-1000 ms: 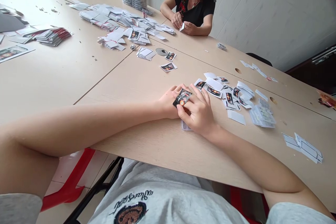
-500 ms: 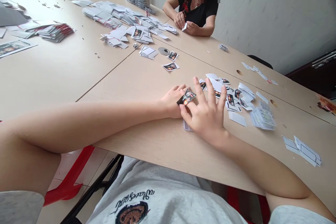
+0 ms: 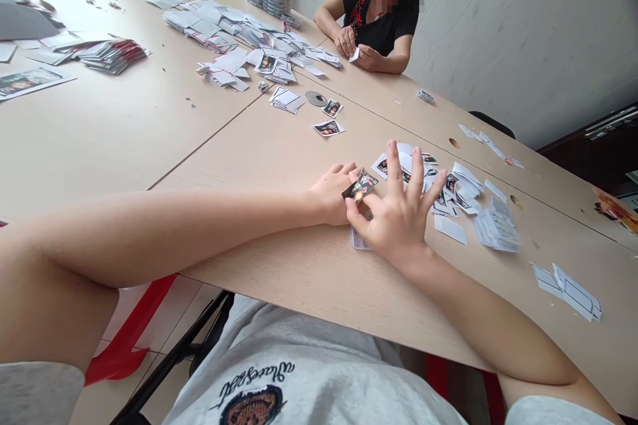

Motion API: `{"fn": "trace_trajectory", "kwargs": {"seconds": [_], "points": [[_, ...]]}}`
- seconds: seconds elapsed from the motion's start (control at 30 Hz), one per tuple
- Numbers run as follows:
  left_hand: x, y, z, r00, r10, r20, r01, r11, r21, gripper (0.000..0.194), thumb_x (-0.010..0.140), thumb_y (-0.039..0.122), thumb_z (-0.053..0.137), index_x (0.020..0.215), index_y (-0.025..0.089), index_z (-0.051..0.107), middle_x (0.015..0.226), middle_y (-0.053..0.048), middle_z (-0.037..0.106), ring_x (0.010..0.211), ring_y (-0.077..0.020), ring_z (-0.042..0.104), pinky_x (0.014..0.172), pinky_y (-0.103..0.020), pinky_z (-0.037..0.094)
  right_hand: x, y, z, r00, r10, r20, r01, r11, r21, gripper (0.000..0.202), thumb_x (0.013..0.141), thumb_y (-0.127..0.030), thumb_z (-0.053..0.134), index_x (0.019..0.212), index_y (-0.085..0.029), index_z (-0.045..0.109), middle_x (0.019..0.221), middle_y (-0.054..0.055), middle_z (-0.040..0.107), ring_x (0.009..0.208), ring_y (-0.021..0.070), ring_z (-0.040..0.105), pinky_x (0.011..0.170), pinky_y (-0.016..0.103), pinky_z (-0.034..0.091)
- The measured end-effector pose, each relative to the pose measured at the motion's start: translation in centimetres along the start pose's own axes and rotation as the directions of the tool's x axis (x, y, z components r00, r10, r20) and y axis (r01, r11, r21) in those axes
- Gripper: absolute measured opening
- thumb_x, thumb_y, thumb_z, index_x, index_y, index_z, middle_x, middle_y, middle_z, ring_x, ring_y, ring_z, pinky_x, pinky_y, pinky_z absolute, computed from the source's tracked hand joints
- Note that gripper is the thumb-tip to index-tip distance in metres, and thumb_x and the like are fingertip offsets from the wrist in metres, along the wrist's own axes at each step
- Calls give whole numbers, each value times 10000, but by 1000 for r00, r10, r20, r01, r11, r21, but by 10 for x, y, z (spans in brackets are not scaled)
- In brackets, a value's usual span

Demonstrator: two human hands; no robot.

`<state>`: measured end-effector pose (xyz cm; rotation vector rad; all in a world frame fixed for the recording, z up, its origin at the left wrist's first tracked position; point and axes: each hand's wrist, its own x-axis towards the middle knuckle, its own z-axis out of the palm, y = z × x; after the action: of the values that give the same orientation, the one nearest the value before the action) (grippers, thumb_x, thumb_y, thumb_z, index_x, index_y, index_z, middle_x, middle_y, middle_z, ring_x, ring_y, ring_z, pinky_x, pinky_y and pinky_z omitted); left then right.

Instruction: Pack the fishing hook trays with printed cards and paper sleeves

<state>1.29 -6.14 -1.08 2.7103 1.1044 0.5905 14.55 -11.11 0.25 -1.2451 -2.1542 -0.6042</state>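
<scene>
A small dark printed card (image 3: 359,187) with a bright orange burst is held up between my two hands. My right hand (image 3: 403,216) pinches it at the lower edge with thumb and index finger, while its other fingers stand spread. At the card's upper left edge is the thumb of my left hand (image 3: 333,196); the rest of its fingers curl behind and are partly hidden. Beneath my hands, a clear plastic case (image 3: 357,240) lies on the table, mostly covered by the right hand.
Loose printed cards (image 3: 441,202) and a stack of clear cases (image 3: 497,226) lie right of my hands. A large heap of paper slips (image 3: 234,30) spreads at the far left. Across the table (image 3: 239,146), a person (image 3: 371,20) holds a small white paper.
The spread fingers of my right hand have fanned out further. The card remains between my hands, tilted slightly differently. The whole view has shifted a little.
</scene>
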Motion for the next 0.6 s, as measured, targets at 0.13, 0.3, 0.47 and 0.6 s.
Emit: {"fn": "trace_trajectory", "kwargs": {"seconds": [0.13,0.3,0.47,0.6], "points": [[2,0,2,999,31,24,-32,999,42,262,843,295,472,1044,176,591,1137,-133,553,1115,-279,461,990,-440,374,0,1,1,999,38,35,-39,998,53,253,832,-450,555,903,-259,706,1461,61,386,1388,454,169,1004,762,21],[0,0,2,999,37,19,-38,997,61,300,852,309,440,1076,176,589,1159,-137,547,1127,-285,452,979,-436,374,0,0,1,998,50,49,-52,998,41,274,838,-440,535,780,-237,710,1464,51,384,1380,469,175,997,763,-23],[1,1,0,998,26,61,-32,995,98,313,861,326,418,1069,175,598,1182,-131,545,1132,-288,455,953,-426,389,1,-1,2,996,55,68,-48,994,-101,315,835,-467,499,776,-247,717,1450,44,411,1373,457,208,998,754,-5],[2,3,-2,996,5,85,-16,992,122,317,859,340,433,1099,200,584,1210,-112,541,1170,-280,435,972,-413,369,0,-2,3,992,73,101,-46,967,-249,344,829,-508,467,839,-286,730,1469,18,389,1379,430,215,1016,725,14]]}}
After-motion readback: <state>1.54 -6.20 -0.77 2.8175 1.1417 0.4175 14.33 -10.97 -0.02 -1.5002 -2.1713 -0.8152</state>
